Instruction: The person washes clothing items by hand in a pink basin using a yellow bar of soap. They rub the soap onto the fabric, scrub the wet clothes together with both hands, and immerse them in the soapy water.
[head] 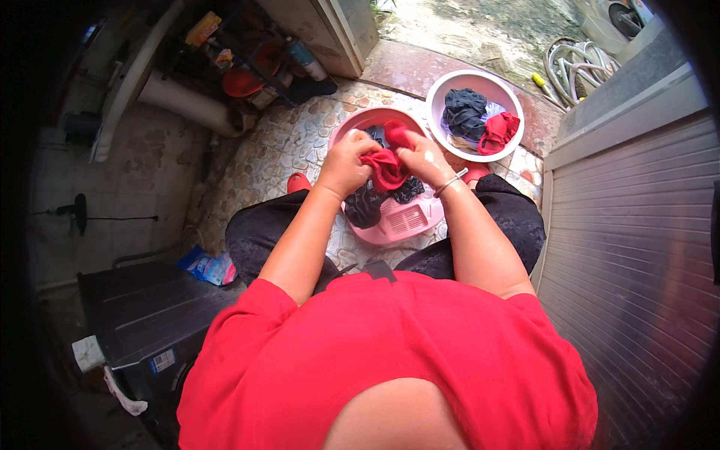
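My left hand (353, 159) and my right hand (423, 159) grip a red cloth (388, 175), bunched between them over a pink plastic washbasin (413, 218). A ribbed washboard panel forms the near side of this basin. Dark patterned fabric (364, 205) lies bunched against the panel, below the red cloth. More dark cloth shows in the basin behind my hands, partly covered by them. What looks like suds whitens the back of my right hand, and a bracelet (450, 183) circles that wrist.
A second basin (432, 107) at the far right holds dark, red and pale purple cloth. A blue detergent bag (209, 265) lies left of my knee by a black appliance (140, 315). Shelving stands at far left, a ribbed door (624, 236) on the right, a coiled hose (579, 67) outside.
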Available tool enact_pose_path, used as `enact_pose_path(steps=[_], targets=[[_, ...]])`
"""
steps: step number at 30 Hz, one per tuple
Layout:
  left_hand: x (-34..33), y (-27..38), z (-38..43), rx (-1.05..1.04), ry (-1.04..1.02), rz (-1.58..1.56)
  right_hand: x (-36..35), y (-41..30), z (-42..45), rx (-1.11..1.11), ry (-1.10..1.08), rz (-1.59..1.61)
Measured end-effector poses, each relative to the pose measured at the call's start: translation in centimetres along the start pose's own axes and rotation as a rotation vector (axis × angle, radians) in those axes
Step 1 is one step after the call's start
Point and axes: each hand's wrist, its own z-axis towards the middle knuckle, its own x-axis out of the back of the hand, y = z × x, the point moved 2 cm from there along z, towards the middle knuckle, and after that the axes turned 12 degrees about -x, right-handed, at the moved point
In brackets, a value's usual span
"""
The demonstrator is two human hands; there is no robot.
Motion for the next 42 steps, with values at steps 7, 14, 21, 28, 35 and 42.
enact_pose_path(steps=[7,14,21,28,35,42], targets=[[-0.7,0.5,0.7,-0.015,-0.054,-0.012,-0.3,-2.6,-2.3,0.077,-0.028,-0.205],[-0.6,-1.1,0.2,0.164,-0.017,-0.138,-0.8,-2.2,-1.9,0.035,-0.231,0.482],[0.0,-0.3,1.4,0.205,0.024,-0.063,-1.6,-0.7,-1.1,0.078,0.021,0.112],[-2.1,2.4,0.9,0.121,-0.018,0.052,-1.8,-0.8,-1.6,0.027,-0.133,0.283],[0.8,2.4,3.2,-0.102,0.262,0.175,-1.4,0.2,-2.0,-0.471,-0.294,0.823],[-4.5,8.4,0.6,-0.404,0.053,0.342,-4.5,2.6,-0.8,-0.486,-0.377,1.226]])
